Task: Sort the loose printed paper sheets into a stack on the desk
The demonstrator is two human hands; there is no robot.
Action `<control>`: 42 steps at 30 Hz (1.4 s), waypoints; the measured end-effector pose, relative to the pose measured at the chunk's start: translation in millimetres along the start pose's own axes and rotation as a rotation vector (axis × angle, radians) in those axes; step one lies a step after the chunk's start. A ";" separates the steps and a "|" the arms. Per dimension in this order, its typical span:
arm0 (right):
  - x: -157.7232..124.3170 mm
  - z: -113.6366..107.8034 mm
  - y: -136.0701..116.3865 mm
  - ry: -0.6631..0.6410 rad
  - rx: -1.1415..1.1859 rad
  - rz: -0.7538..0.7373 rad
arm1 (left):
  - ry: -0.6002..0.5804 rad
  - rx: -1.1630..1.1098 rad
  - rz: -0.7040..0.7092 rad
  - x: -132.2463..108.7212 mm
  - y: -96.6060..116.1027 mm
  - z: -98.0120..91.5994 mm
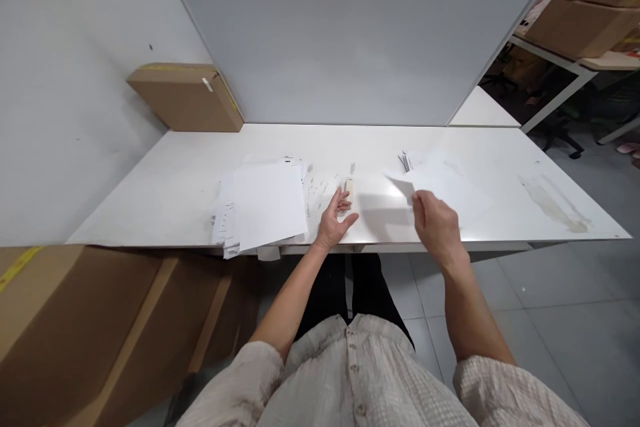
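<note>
Work looks partway along: paper sits on both sides of the counter (135,203), with a thick stack (270,203) toward the left end and a flatter pile (443,172) toward the right. Which of the two is finished and which is left cannot be told, and neither can the count of sheets. The right hand (439,223) has a narrow grip, thumb and fingers pinched on what looks like the edge of a thin sheet (401,186), in front of the pile and near the counter's front edge. One corner of that sheet points left and toward the back edge; most of it is hard to make out against the white, so its long axis is unclear. The left hand (334,220) is wide and relaxed, thumb spread, fingers loosely bent at a small beige block (350,185), apparently touching its near end. The block lies between stack and pile, its long axis running from front edge to back edge. The stack's top sheet runs roughly the same way, and the stack's near side overhangs the front edge.
</note>
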State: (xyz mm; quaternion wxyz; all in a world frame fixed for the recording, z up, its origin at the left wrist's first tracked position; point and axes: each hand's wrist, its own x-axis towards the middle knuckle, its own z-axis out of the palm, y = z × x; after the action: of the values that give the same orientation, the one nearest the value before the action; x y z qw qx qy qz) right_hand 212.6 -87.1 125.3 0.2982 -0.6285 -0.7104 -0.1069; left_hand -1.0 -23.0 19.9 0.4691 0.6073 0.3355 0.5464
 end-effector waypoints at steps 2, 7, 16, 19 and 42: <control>-15.5 -16.5 -26.1 -0.002 0.162 -0.026 | -0.080 -0.160 -0.091 -6.7 5.7 2.5; -23.8 -23.4 -31.9 -0.074 0.530 0.182 | -0.154 -0.343 -0.360 -17.2 14.3 1.4; 35.1 65.5 99.1 -0.163 -0.038 0.530 | 0.108 -0.625 -0.566 -1.5 11.7 -15.5; 40.4 84.0 107.2 -0.276 -0.136 0.571 | 0.151 -0.665 -0.575 -0.8 9.4 -15.4; 31.1 64.6 108.5 -0.358 -0.144 0.555 | 0.112 -0.729 -0.534 -1.6 5.1 -14.1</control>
State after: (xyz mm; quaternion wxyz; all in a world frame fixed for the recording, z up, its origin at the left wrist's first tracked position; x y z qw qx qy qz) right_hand 296.6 -7.0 66.9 0.1412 -0.8262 -0.5439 0.0406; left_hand -15.5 -23.3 23.6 0.7578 0.2640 0.2909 0.5209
